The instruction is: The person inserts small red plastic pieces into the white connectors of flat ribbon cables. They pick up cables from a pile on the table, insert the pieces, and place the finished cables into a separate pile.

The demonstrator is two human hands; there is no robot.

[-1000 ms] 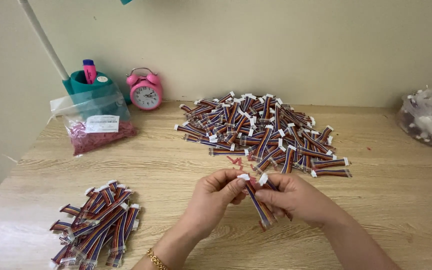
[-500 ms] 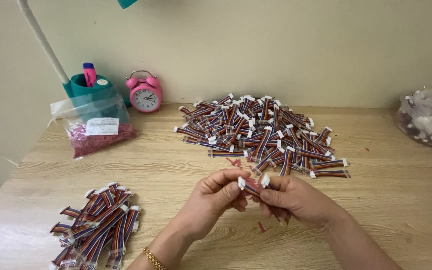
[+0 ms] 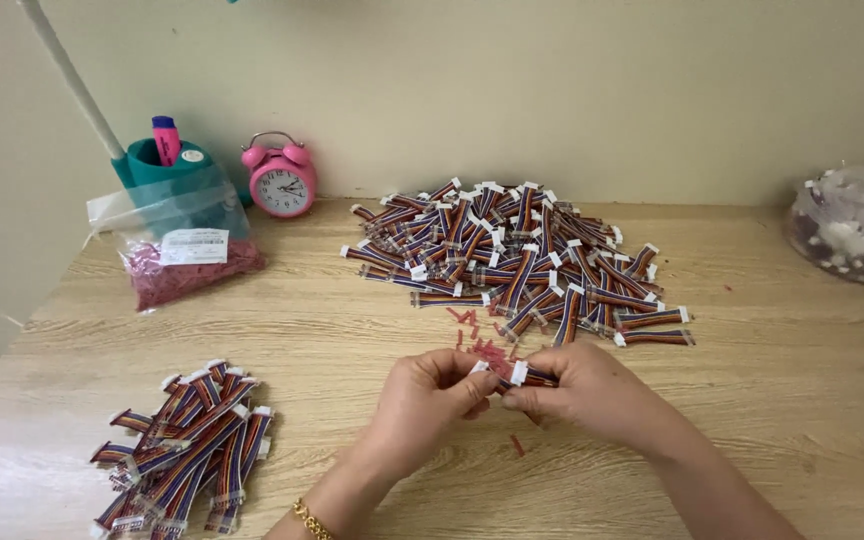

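Observation:
My left hand and my right hand meet over the middle of the wooden table. Together they pinch one short multicoloured ribbon cable with white connectors, held level between the fingertips. Several small red pieces lie scattered on the wood just beyond my fingers, and one lies below my right hand. A large heap of the same cables sits behind my hands. A smaller pile of cables lies at the front left.
A clear plastic bag of red bits leans at the back left, before a teal pen cup. A pink alarm clock stands by the wall. A plastic bag of white parts sits at the far right edge.
The cable hung tilted down from my right hand a second ago; now both hands hold it level and lower. The piles have not moved.

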